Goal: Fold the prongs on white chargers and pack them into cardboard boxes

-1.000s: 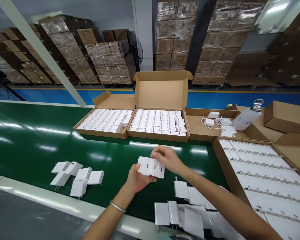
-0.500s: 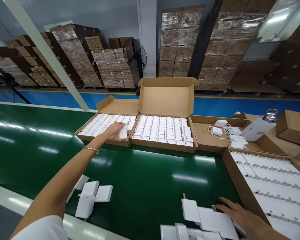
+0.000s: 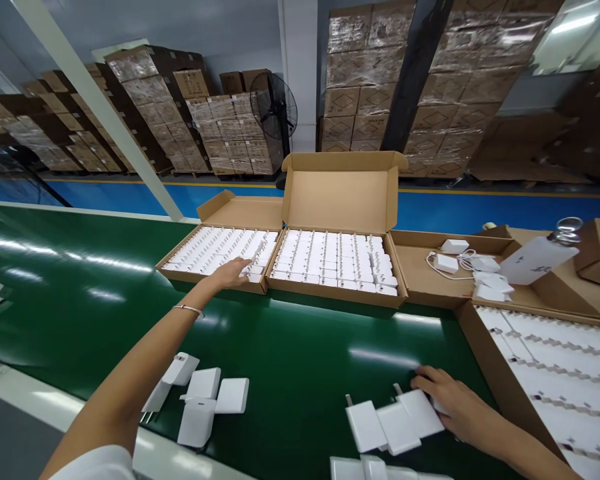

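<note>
My left hand reaches over the front edge of the left cardboard box, fingers together at its right-hand rows of white chargers. What the fingertips hold is hidden. At the lower right, my right hand is closed round the right end of a short row of white plug chargers on the green belt, their metal prongs pointing away from me. More chargers lie at the bottom edge. On the left of the belt, a loose group of chargers lies beside my left forearm.
A second box of upright chargers, lid raised, adjoins the left one. To its right a shallow carton holds cabled chargers and a white bottle. Another filled box borders my right arm. The green belt runs between.
The white charger seen in my left hand is no longer distinct; that hand sits lower at the box. My right hand has moved the charger row up and left, apart from the chargers below.
</note>
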